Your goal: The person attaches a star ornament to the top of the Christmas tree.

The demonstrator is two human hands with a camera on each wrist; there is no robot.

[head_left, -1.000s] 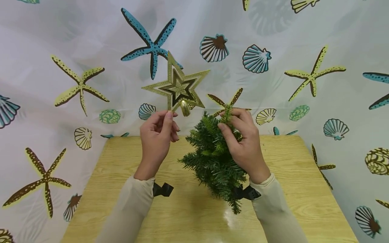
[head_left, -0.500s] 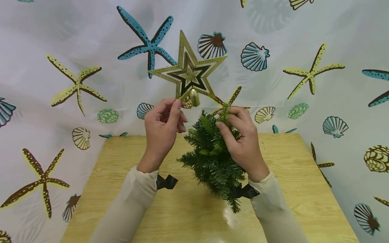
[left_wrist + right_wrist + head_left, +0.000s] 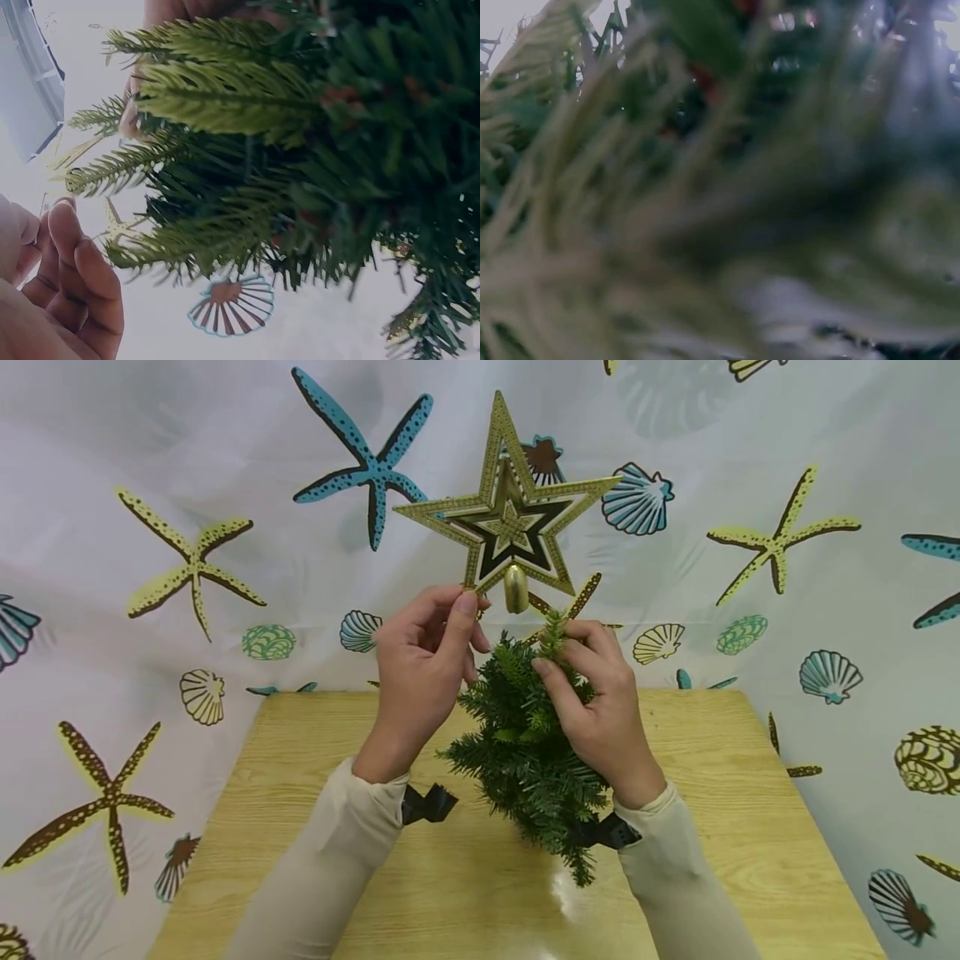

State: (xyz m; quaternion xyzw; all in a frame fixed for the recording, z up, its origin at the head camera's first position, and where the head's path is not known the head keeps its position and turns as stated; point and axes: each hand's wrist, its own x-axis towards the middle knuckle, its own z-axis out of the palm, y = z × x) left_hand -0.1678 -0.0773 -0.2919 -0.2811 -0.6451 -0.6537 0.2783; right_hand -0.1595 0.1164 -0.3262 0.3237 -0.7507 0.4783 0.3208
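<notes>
A gold star tree topper [image 3: 512,522] with a short gold tube [image 3: 516,589] at its base is held up in the head view. My left hand [image 3: 423,668] pinches its lower left point between thumb and fingers. Below and to the right stands a small artificial Christmas tree [image 3: 525,752]. My right hand [image 3: 603,702] pinches the light green top sprig [image 3: 553,635] of that tree. The tube hangs just above and left of the sprig, apart from it. In the left wrist view, branches [image 3: 225,97] fill the right side. Blurred needles cover the right wrist view.
The tree stands on a light wooden table [image 3: 315,827]. Behind it hangs a white curtain [image 3: 465,393] printed with starfish and shells. A black band [image 3: 429,803] is on the left sleeve, and another black band [image 3: 615,832] on the right.
My left hand has carried the star up and to the right, from left of the tree to just above its tip. The right hand has stayed at the top sprig.
</notes>
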